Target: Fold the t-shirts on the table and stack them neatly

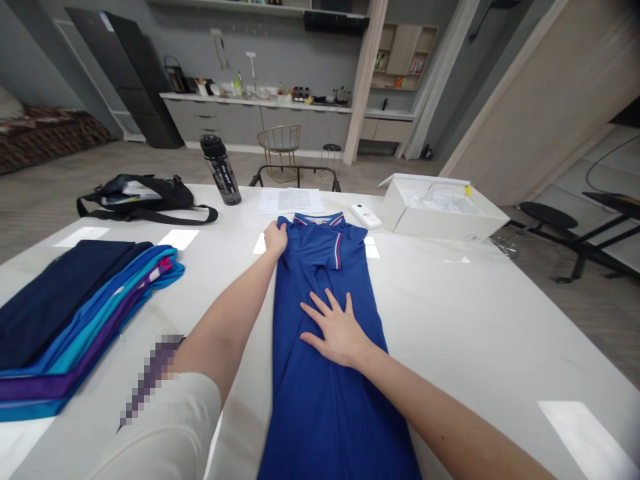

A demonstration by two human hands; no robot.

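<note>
I take the white box [435, 223] as my landmark: the blue polo shirt [330, 393] lies to its left on the tabletop [470, 307], its collar [320, 221] nearly level with the box and its body running toward me. It lies as a long, narrow strip, one stripe-cuffed sleeve [336, 253] across the front. Well to the left of the box and closer to me is a stack of folded clothes [70, 300]; a white handheld device [366, 216] sits just beside the box's left side.

My left hand [276, 238], on the shirt's far side from the box, has its grip curled on cloth at the shoulder edge. My right hand [339, 333], nearer me than the box, has its grip spread wide, palm down on the shirt, grasping nothing.

I judge the fabric light, limp and a little slippery, not fragile. It should wrinkle easily, with the collar the stiffest part. I would pinch it at the shoulder corners or hem edges, through all the layers, keeping a flat palm against sliding.
</note>
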